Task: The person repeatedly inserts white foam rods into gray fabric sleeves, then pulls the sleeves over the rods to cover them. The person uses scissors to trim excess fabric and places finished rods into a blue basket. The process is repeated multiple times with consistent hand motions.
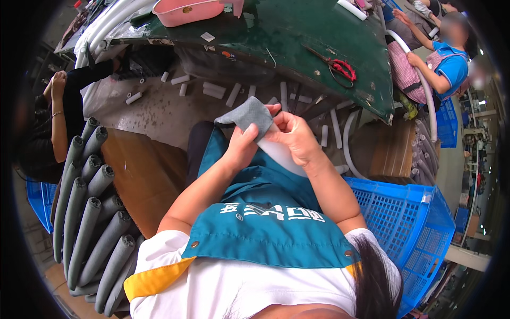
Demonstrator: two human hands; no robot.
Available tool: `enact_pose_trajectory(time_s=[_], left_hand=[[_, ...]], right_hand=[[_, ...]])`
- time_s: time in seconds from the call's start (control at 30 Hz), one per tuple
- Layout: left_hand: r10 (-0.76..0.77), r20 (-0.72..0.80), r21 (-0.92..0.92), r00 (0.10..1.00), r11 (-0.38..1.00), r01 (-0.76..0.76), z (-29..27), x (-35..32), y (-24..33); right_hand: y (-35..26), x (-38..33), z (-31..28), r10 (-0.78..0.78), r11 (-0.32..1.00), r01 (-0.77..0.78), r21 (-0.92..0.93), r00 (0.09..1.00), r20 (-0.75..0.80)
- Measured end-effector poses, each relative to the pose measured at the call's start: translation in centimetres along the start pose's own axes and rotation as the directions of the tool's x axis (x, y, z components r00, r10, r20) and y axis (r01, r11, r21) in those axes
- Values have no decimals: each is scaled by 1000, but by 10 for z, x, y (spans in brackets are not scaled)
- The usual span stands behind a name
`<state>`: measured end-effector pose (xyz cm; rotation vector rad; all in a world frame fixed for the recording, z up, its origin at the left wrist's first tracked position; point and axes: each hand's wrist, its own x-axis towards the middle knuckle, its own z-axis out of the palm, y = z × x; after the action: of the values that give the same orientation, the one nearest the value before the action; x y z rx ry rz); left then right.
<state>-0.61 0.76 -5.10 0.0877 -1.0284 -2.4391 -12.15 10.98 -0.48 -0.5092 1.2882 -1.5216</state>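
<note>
Grey fabric sleeve [249, 114] sits over the white tube [284, 157] above your lap; your left hand [240, 149] and right hand [295, 135] both pinch it closed. Pull evenly, keeping the tube steady.

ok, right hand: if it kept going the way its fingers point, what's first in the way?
The right hand points left, fingers on the grey sleeve over the white tube. Past those it would likely meet the left hand; depth there is unclear.

left hand [240, 149], right hand [294, 135], both grips pinched
</note>
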Motion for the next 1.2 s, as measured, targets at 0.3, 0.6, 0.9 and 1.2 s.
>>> enact_pose_trajectory(time_s=[0.3, 0.6, 0.9, 1.2], left_hand=[[244, -376, -59, 894, 957, -286, 14, 27, 49], [-17, -362, 2, 932, 1000, 19, 6, 23, 63], [-221, -374, -469, 901, 883, 22, -40, 6, 18], [-280, -351, -475, 893, 876, 88, -16, -9, -19]], right_hand=[[-15, -4, -10, -274, 600, 384, -701, 923, 271], [-17, -41, 25, -216, 492, 265, -829, 960, 179], [15, -56, 19, 13, 517, 7, -856, 1000, 16], [10, -34, 33, -106, 582, 89, -809, 994, 33]])
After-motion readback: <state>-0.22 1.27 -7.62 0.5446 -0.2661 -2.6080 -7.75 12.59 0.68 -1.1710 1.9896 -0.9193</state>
